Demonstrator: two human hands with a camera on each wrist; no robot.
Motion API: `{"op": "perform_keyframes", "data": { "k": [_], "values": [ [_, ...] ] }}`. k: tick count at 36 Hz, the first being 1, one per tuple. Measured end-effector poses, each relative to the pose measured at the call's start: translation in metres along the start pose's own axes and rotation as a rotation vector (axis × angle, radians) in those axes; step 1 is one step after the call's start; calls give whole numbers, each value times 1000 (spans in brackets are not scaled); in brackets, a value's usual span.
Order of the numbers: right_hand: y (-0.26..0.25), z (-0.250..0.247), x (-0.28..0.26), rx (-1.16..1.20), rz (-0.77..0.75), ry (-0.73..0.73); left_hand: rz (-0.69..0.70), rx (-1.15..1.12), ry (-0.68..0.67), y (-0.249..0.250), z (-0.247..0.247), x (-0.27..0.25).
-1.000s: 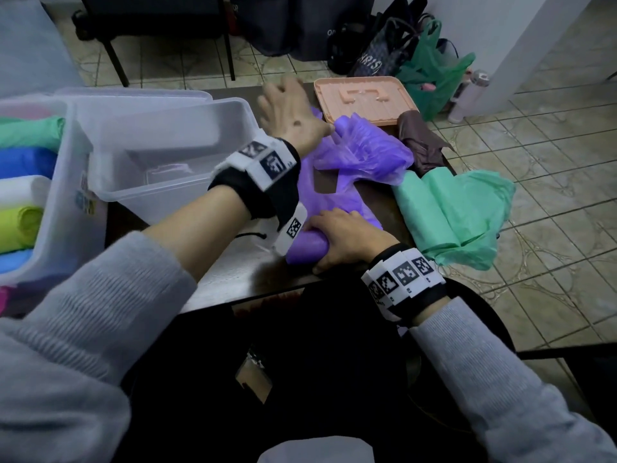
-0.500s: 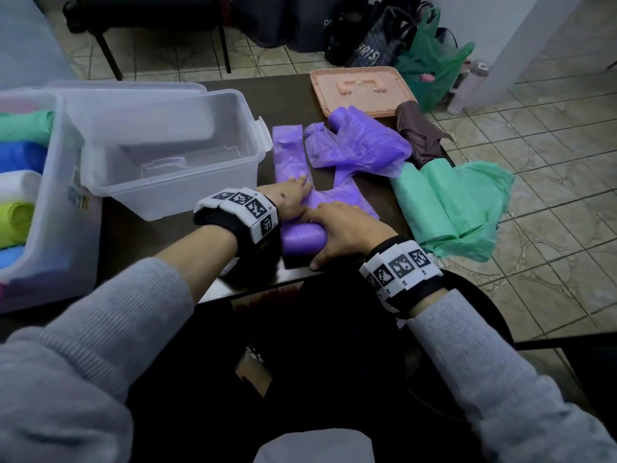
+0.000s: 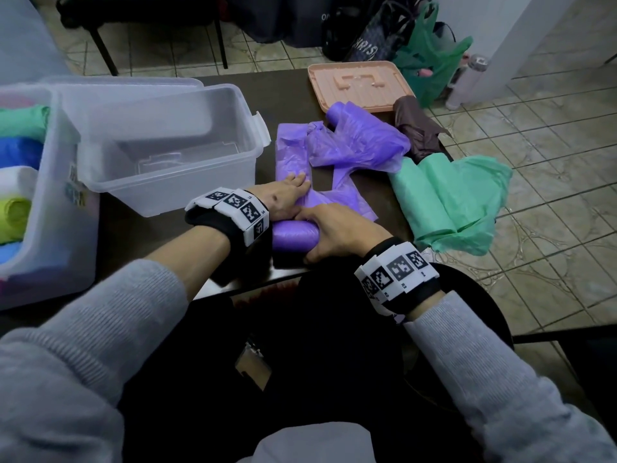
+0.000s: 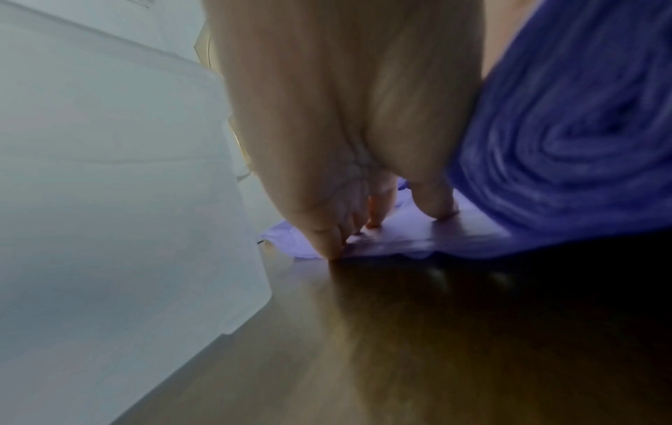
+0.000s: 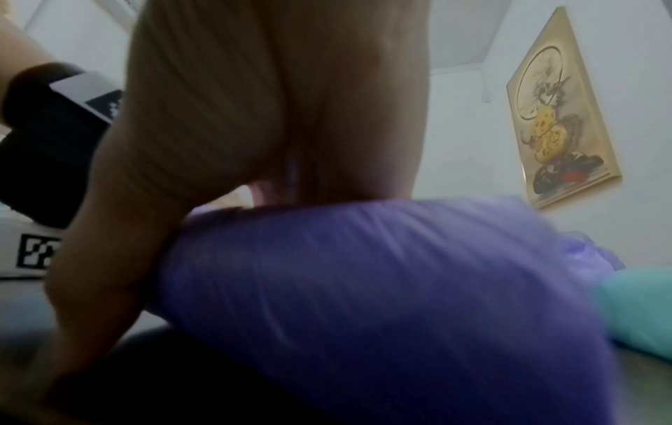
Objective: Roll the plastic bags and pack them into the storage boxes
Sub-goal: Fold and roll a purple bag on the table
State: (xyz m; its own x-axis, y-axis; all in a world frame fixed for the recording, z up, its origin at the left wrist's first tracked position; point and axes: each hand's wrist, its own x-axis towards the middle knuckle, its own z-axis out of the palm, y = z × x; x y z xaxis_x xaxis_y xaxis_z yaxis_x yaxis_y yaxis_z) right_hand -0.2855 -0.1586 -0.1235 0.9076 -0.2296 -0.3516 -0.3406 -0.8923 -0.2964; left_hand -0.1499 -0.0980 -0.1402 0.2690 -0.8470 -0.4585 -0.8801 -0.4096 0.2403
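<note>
Purple bag [image 3: 293, 233] lies at frame centre on the dark table [image 3: 287, 95], its near end rolled — right hand [image 3: 337, 232] curls over the roll, left hand [image 3: 283, 198] presses flat, fingers straight. Clear empty box [image 3: 167, 142] sits upper left.

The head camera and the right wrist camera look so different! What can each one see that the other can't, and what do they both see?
Only the head view shows the clear plastic storage box, the peach plastic lid and the brown crumpled bag. Only the right wrist view shows the framed picture on the wall. Both show the rolled purple plastic bag with the right hand curled over it, the green plastic bag beside it, and the left wrist's black band with its white marker tags.
</note>
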Motion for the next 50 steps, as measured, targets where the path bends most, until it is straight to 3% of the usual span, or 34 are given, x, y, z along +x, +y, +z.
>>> {"op": "perform_keyframes", "data": {
  "k": [13,18,23,30,34,40,44,47,50],
  "values": [
    [2,6,-3,154,-7,112,0,-127,68,-6,-1,-4],
    [7,-7,0,52,-18,61,-5,-224,200,-5,-5,-12],
    [14,-15,3,232,-19,105,-8,-269,380,0,-16,-31],
    [21,-21,13,306,-2,17,16,-256,190,3,-25,-54],
    [22,-24,17,293,10,4,-11,-233,162,1,-14,-53],
    [20,-19,17,226,13,170,-4,-236,196,-1,-8,-49],
    [7,-12,8,-112,13,328,-30,-215,41,-5,-22,-42],
    [-1,-5,-3,-82,-4,269,-24,-195,-94,-8,-29,-40],
    [-6,2,-9,-141,-2,245,-30,-167,-146,-11,-30,-39]
  ]
}}
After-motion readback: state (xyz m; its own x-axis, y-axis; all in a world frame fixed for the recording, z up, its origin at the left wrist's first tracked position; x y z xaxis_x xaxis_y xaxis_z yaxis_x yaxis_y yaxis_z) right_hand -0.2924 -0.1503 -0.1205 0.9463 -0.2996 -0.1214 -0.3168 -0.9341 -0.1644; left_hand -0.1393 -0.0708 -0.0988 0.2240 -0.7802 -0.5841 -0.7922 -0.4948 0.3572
